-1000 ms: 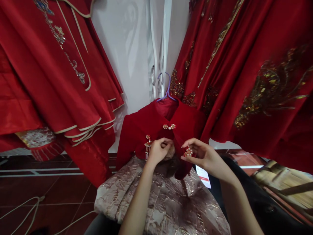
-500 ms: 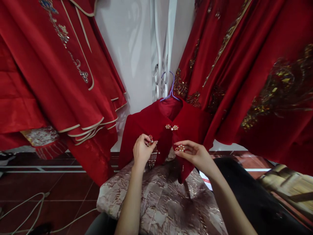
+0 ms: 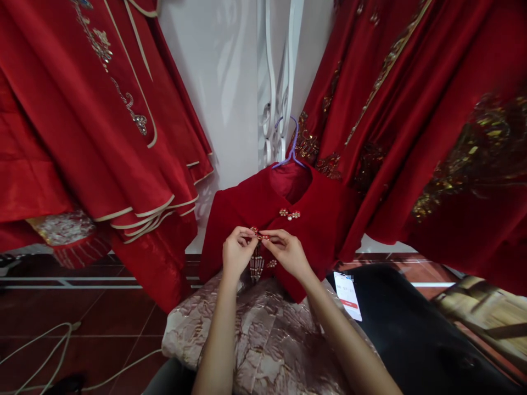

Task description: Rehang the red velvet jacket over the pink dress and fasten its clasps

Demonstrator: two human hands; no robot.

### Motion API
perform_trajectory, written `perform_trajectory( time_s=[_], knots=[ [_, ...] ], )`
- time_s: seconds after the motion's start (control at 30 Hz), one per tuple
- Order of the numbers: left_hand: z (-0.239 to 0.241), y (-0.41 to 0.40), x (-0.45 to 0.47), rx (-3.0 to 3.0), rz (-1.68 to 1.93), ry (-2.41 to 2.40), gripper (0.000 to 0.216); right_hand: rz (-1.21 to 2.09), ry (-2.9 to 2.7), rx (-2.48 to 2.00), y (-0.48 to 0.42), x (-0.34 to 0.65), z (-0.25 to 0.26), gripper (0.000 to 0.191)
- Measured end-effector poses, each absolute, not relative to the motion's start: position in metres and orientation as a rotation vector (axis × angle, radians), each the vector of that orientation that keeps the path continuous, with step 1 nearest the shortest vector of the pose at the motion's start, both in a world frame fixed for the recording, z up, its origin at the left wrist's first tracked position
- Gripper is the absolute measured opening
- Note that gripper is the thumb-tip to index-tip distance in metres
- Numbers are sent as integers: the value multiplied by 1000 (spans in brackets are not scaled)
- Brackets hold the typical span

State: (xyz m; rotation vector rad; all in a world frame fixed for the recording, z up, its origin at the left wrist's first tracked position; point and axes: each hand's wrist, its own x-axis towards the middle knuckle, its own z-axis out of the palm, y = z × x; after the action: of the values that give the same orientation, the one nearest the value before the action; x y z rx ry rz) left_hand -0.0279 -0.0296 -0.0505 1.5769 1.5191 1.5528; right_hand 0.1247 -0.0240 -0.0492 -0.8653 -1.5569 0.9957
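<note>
A red jacket (image 3: 325, 219) hangs on a purple hanger (image 3: 293, 151), with its hem over shiny patterned fabric (image 3: 267, 329). My left hand (image 3: 237, 251) pinches a jewelled flower clasp piece at the jacket's front. Fingertip to fingertip with it, my right hand (image 3: 288, 252) pinches the matching clasp piece on the other front edge. Whether the two pieces are hooked together I cannot tell. Above them, a pearl flower clasp (image 3: 289, 214) joins the collar. A beaded tassel (image 3: 257, 264) dangles below my fingers, beside another flower ornament (image 3: 272, 264).
Red embroidered garments hang at left (image 3: 123, 109) and right (image 3: 395, 137). Behind the jacket is a white panel (image 3: 209, 82) with scrolled bars. A lit phone (image 3: 348, 296) lies on a black surface (image 3: 395, 329) at right. A pale cable (image 3: 119, 373) runs along the tiled floor.
My right hand has moved left with its clasp piece, drawing that front edge toward my left hand. The hands were apart and now meet. More of the phone shows.
</note>
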Motion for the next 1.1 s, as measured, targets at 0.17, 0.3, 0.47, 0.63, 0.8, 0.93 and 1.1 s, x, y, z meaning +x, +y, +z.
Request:
perform_trajectory(
  time_s=[0.17,0.3,0.47,0.63,0.8,0.93,1.1],
  knots=[
    [-53,-23,-31,1351,1605,1255,20,933,-1604,-866,-26,123,-53,25],
    [-53,-24,-32,1271,1582,1195,22,917,-1633,-840,-23,122,-52,27],
    [-50,-29,-34,1371,1556,1175,27,840,-1654,-869,-19,121,-46,23],
    [-47,-34,-31,1533,1521,1272,23,794,-1665,-855,-20,121,-47,20],
    [-50,-34,-30,1615,1602,1305,20,786,-1627,-866,-21,119,-48,20],
    [-50,-34,-32,1634,1602,1302,21,774,-1599,-869,-21,117,-48,21],
    [-51,-34,-32,1570,1605,1334,21,747,-1575,-882,-21,114,-50,19]
  ],
)
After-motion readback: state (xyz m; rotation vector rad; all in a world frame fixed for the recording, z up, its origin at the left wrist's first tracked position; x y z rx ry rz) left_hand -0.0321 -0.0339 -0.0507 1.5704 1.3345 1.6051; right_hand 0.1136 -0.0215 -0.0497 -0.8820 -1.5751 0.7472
